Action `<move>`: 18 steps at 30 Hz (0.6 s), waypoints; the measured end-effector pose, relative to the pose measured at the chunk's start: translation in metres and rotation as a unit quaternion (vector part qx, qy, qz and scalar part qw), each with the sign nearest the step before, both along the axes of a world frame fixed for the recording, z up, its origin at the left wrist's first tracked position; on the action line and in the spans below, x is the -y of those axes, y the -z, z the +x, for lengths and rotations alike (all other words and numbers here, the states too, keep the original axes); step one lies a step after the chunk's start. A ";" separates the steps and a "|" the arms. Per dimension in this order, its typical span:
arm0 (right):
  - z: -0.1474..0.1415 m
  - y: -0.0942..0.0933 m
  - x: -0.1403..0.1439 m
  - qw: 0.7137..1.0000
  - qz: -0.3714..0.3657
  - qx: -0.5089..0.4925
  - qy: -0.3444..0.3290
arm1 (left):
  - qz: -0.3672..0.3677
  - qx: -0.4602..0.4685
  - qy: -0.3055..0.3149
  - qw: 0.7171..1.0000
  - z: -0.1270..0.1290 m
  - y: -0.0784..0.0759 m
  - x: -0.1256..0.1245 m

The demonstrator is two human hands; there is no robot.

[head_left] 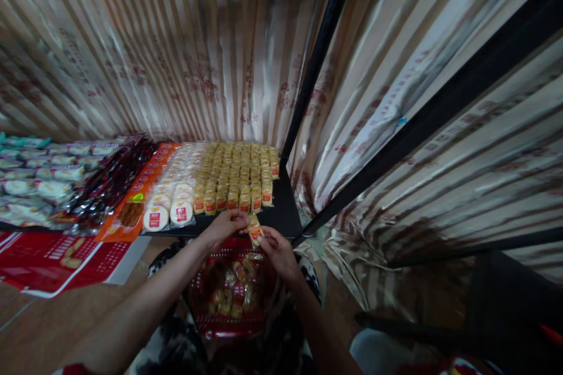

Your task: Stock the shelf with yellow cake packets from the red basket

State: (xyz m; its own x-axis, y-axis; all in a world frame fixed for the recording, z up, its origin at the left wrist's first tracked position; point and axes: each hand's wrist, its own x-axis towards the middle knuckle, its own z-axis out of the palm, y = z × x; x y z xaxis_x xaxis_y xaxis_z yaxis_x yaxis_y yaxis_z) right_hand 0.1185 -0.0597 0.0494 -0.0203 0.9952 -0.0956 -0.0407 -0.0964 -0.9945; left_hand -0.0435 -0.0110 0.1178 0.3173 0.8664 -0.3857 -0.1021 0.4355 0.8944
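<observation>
A small yellow snack packet [255, 231] in clear wrapping is held between both hands, just off the shelf's front edge. My left hand [226, 227] pinches its upper left side, and my right hand [278, 251] grips its lower right end. Just beyond them, tight rows of matching yellow packets [240, 176] stand on the black shelf [285, 205]. Below my hands a red basket [220, 326] rests at my lap, with several more yellow packets [237, 287] lying loose inside.
Left of the rows lie round white packaged cakes [156, 217], an orange packet [127, 211], dark packets [105, 187] and white wrapped snacks [53, 187]. A red printed bag [65, 261] hangs below the shelf. Black posts [314, 70] and striped curtains [197, 41] stand behind and right.
</observation>
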 end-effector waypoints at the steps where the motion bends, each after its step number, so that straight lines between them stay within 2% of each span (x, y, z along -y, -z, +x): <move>1: 0.004 -0.003 -0.006 1.000 0.019 0.018 0.013 | 0.029 -0.010 0.011 0.999 0.006 -0.005 -0.007; 5: 0.020 -0.014 -0.034 0.989 0.091 0.079 0.085 | 0.074 -0.031 0.049 0.996 0.036 -0.021 -0.041; 10: 0.042 -0.028 -0.079 0.970 0.116 0.136 0.166 | 0.138 -0.077 0.039 0.987 0.073 -0.036 -0.089; 15: 0.054 -0.035 -0.130 0.939 0.154 0.185 0.244 | 0.209 -0.167 0.067 0.961 0.102 -0.043 -0.136; 18: 0.056 -0.031 -0.156 0.926 0.155 0.205 0.277 | 0.265 -0.248 0.084 0.928 0.110 -0.043 -0.157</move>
